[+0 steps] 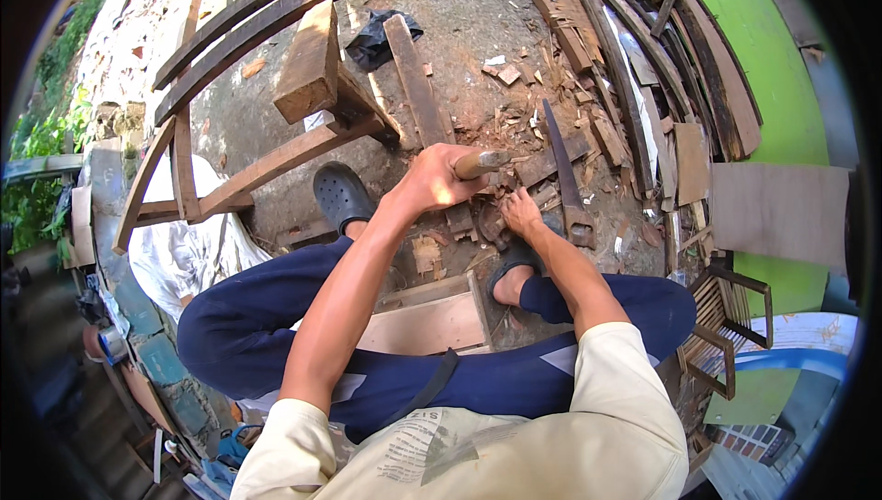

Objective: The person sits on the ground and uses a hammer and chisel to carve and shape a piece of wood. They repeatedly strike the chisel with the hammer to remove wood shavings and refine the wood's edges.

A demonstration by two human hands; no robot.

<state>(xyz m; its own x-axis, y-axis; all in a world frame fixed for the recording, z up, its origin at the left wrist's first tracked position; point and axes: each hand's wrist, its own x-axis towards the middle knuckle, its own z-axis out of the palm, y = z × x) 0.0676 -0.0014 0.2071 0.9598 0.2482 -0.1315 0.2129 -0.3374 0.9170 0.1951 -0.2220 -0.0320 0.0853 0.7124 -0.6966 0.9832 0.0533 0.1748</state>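
My left hand (435, 180) is clenched around a wooden handle (480, 165), its end pointing right above the littered ground (478, 36). My right hand (522, 213) is lowered among wood scraps (491, 226); I cannot tell whether its fingers grasp one. A handsaw (564, 174) lies just to the right of that hand, blade pointing away from me. Beyond my left hand lies a long plank (416, 78), near a wooden frame (276, 167).
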